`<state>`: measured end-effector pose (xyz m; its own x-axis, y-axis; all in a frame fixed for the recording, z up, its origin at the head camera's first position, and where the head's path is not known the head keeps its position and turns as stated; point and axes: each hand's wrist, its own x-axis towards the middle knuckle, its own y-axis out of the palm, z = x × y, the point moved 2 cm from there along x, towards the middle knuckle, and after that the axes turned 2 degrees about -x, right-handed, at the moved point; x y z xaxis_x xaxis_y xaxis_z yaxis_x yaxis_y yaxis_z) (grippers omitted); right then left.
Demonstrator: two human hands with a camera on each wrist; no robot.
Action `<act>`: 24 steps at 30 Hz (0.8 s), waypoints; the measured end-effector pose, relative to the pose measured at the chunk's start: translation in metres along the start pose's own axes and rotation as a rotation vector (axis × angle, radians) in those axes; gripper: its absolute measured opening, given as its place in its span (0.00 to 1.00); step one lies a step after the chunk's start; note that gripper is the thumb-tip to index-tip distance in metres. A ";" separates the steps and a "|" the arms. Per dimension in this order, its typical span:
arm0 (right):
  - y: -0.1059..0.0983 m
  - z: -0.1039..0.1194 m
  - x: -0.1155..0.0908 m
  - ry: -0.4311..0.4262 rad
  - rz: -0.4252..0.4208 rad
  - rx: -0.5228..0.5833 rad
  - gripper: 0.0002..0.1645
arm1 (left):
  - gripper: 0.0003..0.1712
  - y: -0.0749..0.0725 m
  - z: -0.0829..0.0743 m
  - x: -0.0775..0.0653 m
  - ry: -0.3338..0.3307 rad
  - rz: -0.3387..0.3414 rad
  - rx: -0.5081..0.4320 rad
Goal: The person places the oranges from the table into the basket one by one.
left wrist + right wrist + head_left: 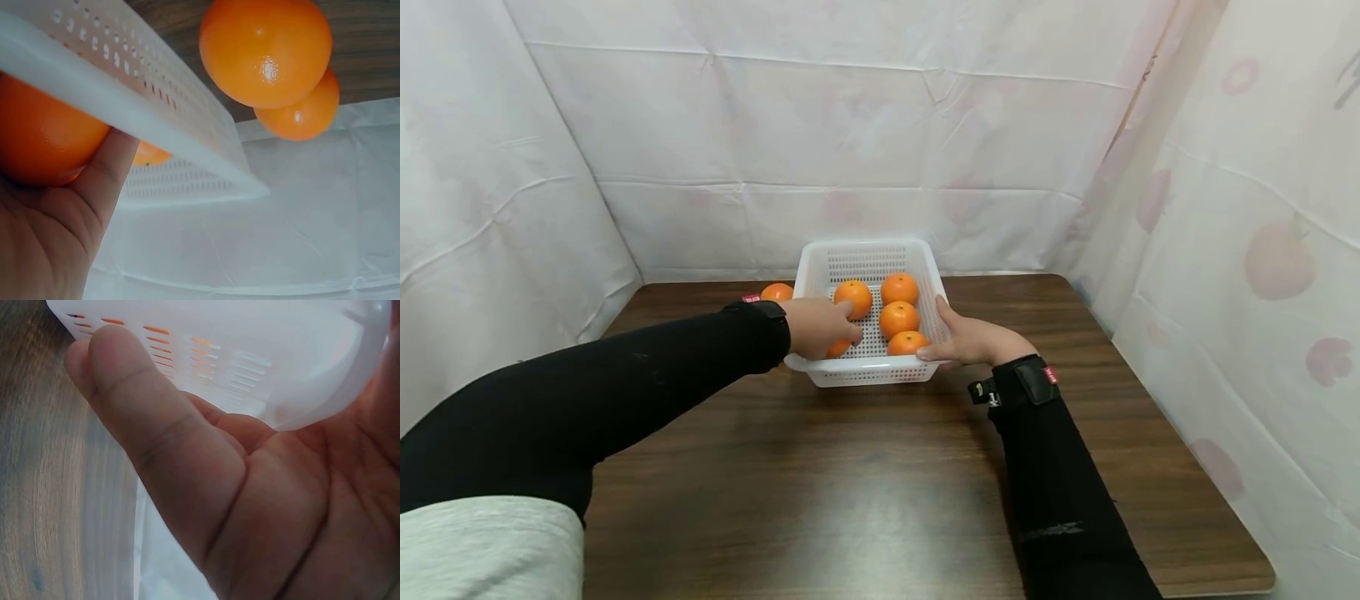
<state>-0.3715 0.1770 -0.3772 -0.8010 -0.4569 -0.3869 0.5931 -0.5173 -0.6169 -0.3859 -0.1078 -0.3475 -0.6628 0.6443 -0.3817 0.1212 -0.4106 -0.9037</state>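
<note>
A white perforated plastic basket (880, 364) stands near the back of the table with several oranges in it. My left hand (816, 327) reaches over its left rim and holds an orange (44, 137) inside the near left corner; in the head view the hand partly covers that fruit. My right hand (977, 340) grips the near right corner of the basket. In the right wrist view its fingers (137, 387) lie against the slotted wall. Inside are a far left orange (853, 298) and a row along the right side, with one orange (898, 318) in the middle.
Two oranges lie outside the basket on its left: a nearer orange (265, 50) and one behind it (300, 112). The brown wooden table (850, 483) meets a white cloth (850, 125) close behind the basket. More cloth hangs on both sides.
</note>
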 end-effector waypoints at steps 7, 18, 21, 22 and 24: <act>0.001 0.001 -0.001 -0.013 -0.005 0.004 0.77 | 0.27 0.001 -0.002 0.007 -0.030 0.044 -0.008; 0.000 0.000 0.000 -0.006 -0.011 0.024 0.78 | 0.31 0.004 -0.001 0.017 -0.067 0.055 -0.071; 0.000 0.000 0.001 -0.003 -0.007 0.030 0.78 | 0.33 0.004 -0.001 0.016 -0.082 0.062 -0.111; 0.000 0.000 0.001 -0.002 -0.007 0.030 0.79 | 0.34 0.004 -0.001 0.016 -0.084 0.063 -0.125; 0.001 -0.001 0.001 -0.003 -0.004 0.025 0.79 | 0.35 0.005 0.000 0.017 -0.087 0.059 -0.152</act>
<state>-0.3720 0.1770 -0.3786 -0.8034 -0.4568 -0.3820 0.5914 -0.5371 -0.6014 -0.3961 -0.0988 -0.3580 -0.7115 0.5611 -0.4230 0.2680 -0.3399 -0.9015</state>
